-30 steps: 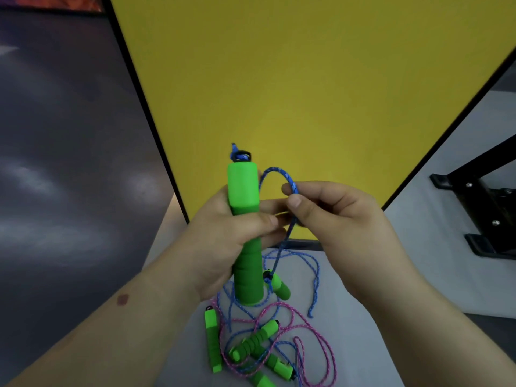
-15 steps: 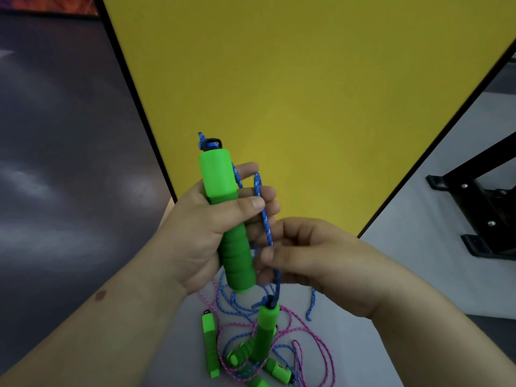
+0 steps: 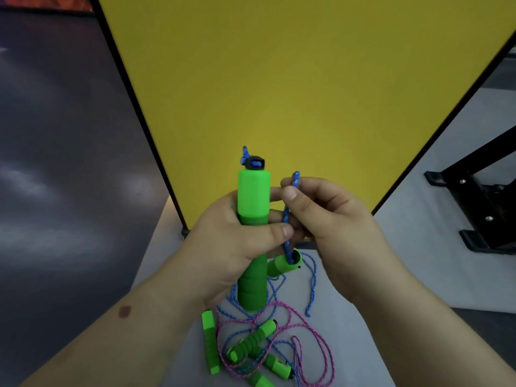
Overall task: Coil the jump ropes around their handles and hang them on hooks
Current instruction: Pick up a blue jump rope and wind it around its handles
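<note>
— Green foam first: we hold the upright green handle [image 3: 252,219] in our left hand [image 3: 231,247], fingers and thumb wrapped round its middle, in front of the yellow panel [image 3: 279,79]. A black cap [image 3: 255,162] with a knot of blue cord tops it.

— And our right hand [image 3: 332,227]?

— Just right of that handle, thumb and forefinger pinching the blue rope [image 3: 289,216], the other fingers curled. The rope runs down from the pinch to the second green handle [image 3: 283,265], which hangs tilted beside the held one's lower half.

— Below the held handle?

— Loose blue rope trails onto the grey surface [image 3: 363,289], mixed with a pink rope [image 3: 312,331] and several more green handles [image 3: 252,343] lying in a tangle; we cannot tell which handle belongs to which rope.

— Farther out?

— Right of the handle, past the panel's edge, a black metal frame [image 3: 480,196] stands on the floor; to the left lies dark floor [image 3: 55,163].
</note>
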